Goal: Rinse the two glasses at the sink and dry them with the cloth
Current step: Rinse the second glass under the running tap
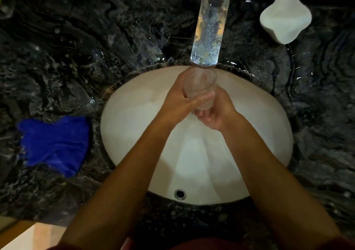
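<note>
glass (199,85): clear, held over the far part of the sink, right under the end of the tap; its mouth faces the tap, its base points toward the person.
left hand (180,100): wraps the glass from the left, wet fingers curled across its near side, thumb on the far left of the wall.
right hand (215,113): grips the lower end of the glass from the right and below, fingers curled under the base; it touches the left fingers.
tap (209,32): long clear spout reaching from the far edge over the basin, bubbly water inside; water falls from its end into the glass.
sink (134,130): white oval basin set in the counter, with a round metal overflow hole (180,194) on the near wall.
cloth (53,144): blue, crumpled, lying on the counter just left of the sink, apart from both hands.
counter (76,47): dark veined stone, wet, with droplets around the basin.
white object (285,17): rounded, four-lobed, on the counter far right of the tap; what it is I cannot tell.
second glass: not in view.
</note>
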A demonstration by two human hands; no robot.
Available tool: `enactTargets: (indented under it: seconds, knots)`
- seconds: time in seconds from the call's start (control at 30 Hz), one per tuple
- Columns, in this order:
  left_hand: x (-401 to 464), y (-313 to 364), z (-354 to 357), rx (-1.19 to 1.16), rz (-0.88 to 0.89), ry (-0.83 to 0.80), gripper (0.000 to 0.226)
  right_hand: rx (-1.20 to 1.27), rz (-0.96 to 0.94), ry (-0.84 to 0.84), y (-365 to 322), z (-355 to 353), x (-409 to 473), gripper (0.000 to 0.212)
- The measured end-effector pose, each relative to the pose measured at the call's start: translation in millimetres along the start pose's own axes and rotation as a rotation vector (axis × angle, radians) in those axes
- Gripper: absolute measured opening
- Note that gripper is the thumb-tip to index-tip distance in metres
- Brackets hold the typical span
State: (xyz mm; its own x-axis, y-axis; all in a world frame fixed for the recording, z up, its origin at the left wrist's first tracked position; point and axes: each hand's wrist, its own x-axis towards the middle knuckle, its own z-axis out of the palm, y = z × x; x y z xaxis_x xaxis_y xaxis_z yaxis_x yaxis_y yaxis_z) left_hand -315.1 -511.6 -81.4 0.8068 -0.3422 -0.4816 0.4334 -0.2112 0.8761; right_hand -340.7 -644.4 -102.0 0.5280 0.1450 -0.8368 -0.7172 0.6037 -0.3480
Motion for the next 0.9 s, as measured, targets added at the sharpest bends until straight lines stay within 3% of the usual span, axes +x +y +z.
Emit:
enactTargets:
  seconds: [0.13, 0.23, 0.3, 0.37, 0.43, 0.5, 0.53, 0.6, 0.7, 0.83, 0.9]
  knots:
    - [5, -10, -2, 0.140, 0.062, 0.051, 0.059, -0.462, -0.114, 0.270, -9, 10, -8, 0.031]
    - [5, -9, -6, 0.153, 0.047, 0.101, 0.078, -0.535, -0.414, 0.458, -10, 4, -13, 0.025]
    - [4, -7, -9, 0.192, 0.054, 0.102, 0.080, -0.577, -0.682, 0.437, -15, 1, -29, 0.020]
    - [3, -5, -12, 0.218, 0.063, 0.071, 0.076, -0.682, -0.810, 0.259, -22, 4, -50, 0.023]
    - [3, 1, -12, 0.290, 0.073, 0.035, 0.069, -0.937, -0.696, 0.065, -27, 11, -61, 0.029]
    - [4, 4, -7, 0.455, 0.111, -0.011, 0.066, -1.286, -0.489, -0.025, -30, 19, -58, 0.035]
    - [2, 5, -5, 0.536, 0.140, -0.036, 0.070, -1.334, -0.381, -0.033, -33, 25, -54, 0.033]
    - [2, 2, -4, 0.602, 0.168, -0.035, 0.078, -1.195, -0.243, -0.042, -41, 33, -47, 0.023]
    - [3, 1, -7, 0.590, 0.142, 0.004, 0.067, -1.012, -0.222, -0.100, -50, 28, -41, 0.015]
    - [6, 14, -16, 0.539, 0.062, -0.098, 0.060, -1.034, -0.250, -0.243, -57, 16, -45, 0.008]
    - [7, 22, -16, 0.392, 0.021, -0.185, 0.052, -1.047, -0.269, -0.272, -60, 15, -44, 0.021]
